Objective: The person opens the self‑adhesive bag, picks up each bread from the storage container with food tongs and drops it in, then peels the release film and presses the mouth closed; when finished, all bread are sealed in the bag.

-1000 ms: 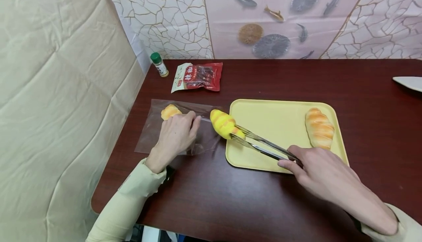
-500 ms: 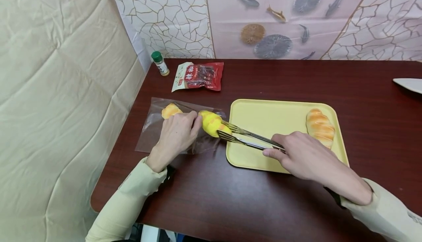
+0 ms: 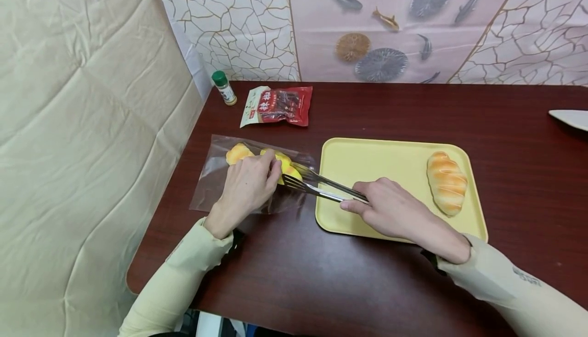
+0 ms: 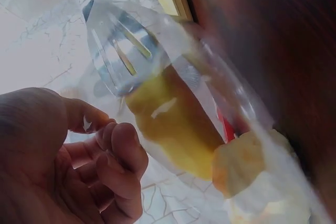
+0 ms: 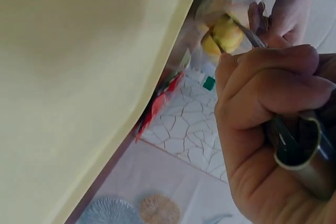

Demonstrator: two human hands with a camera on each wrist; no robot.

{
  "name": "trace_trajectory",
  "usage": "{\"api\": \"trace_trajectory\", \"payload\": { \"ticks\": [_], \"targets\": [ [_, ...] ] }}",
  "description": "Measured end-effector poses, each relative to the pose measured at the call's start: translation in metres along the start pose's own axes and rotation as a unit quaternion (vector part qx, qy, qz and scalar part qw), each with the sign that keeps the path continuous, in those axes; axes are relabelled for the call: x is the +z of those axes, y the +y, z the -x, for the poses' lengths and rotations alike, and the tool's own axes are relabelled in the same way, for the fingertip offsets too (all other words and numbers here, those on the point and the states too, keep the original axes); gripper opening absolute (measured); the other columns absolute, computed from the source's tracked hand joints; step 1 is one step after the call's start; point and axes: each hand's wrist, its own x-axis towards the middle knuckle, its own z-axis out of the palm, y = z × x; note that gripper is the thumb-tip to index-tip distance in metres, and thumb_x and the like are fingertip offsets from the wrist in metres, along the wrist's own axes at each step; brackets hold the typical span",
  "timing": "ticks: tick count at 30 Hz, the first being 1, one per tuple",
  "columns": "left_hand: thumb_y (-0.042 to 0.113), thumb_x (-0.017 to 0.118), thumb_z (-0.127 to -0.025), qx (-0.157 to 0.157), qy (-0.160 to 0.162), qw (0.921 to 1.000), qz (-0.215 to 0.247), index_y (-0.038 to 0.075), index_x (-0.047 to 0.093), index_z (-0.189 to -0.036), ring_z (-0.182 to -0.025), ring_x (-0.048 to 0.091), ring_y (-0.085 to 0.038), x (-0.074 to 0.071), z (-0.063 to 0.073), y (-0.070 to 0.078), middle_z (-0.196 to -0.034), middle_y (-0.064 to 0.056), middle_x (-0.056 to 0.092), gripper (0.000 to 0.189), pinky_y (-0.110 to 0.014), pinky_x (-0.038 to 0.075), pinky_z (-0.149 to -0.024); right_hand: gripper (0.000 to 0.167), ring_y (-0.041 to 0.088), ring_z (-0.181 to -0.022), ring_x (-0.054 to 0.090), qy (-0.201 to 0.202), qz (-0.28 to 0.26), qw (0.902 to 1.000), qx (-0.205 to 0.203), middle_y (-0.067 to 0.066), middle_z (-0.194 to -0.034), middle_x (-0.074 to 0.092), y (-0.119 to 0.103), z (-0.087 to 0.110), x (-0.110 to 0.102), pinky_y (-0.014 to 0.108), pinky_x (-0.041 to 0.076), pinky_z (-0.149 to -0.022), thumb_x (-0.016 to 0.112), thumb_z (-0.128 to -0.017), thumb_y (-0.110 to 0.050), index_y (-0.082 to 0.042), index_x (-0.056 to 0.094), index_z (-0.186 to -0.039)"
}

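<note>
My left hand (image 3: 248,181) pinches the edge of a clear plastic bag (image 3: 204,194) between thumb and fingertips. Inside the bag lies a pale orange bread roll (image 3: 238,153), partly hidden by that hand in the head view. My right hand (image 3: 390,207) grips metal tongs (image 3: 328,188), whose slotted ends hold a yellow bread roll (image 3: 290,170). In the left wrist view the slotted tong end (image 4: 121,51) and the yellow roll (image 4: 170,121) are within the bag's mouth, the roll's far end close to the pale roll (image 4: 241,163).
On the right stands a yellow tray (image 3: 363,153) carrying a striped bread roll (image 3: 446,184). Behind the bag are a red packet (image 3: 280,106) and a green-capped shaker bottle (image 3: 224,88). A white object (image 3: 571,117) shows at the right edge.
My right hand has moved left with the tongs, carrying the yellow bread roll from over the tray's left edge into the plastic bag. The left hand has stayed nearly still.
</note>
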Motion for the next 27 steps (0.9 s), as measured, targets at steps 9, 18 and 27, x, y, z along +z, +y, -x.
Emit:
{"api": "trace_trajectory", "payload": {
  "ticks": [9, 18, 27],
  "targets": [
    [0.019, 0.057, -0.105, -0.010, 0.001, 0.9999, -0.007, 0.013, 0.059, -0.078, -0.051, 0.052, -0.027, 0.000, 0.000, 0.001, -0.059, -0.002, 0.055, 0.028, -0.040, 0.038, -0.045, 0.031, 0.015, -0.062, 0.044, -0.017, -0.036, 0.9992, 0.005, -0.004, -0.063, 0.045, -0.008, -0.013, 0.008, 0.030, 0.038, -0.064, 0.068, -0.106, -0.038, -0.015, 0.064, -0.086],
    [0.020, 0.057, -0.108, -0.024, 0.039, 0.9989, -0.008, 0.010, 0.061, -0.083, -0.049, 0.052, -0.025, -0.003, 0.001, -0.002, -0.059, -0.003, 0.056, 0.028, -0.036, 0.036, -0.043, 0.031, 0.017, -0.064, 0.050, -0.022, -0.013, 0.9996, 0.014, -0.003, -0.064, 0.050, -0.008, -0.011, 0.008, 0.031, 0.040, -0.065, 0.070, -0.105, -0.039, -0.014, 0.065, -0.087],
    [0.018, 0.059, -0.107, 0.009, 0.041, 0.9991, 0.003, 0.010, 0.061, -0.079, -0.051, 0.057, -0.026, 0.000, 0.001, -0.001, -0.061, -0.005, 0.060, 0.029, -0.040, 0.039, -0.045, 0.032, 0.014, -0.061, 0.042, -0.019, -0.048, 0.9987, -0.001, -0.005, -0.062, 0.044, -0.008, -0.017, 0.007, 0.030, 0.036, -0.062, 0.069, -0.106, -0.038, -0.014, 0.063, -0.085]
  ]
}}
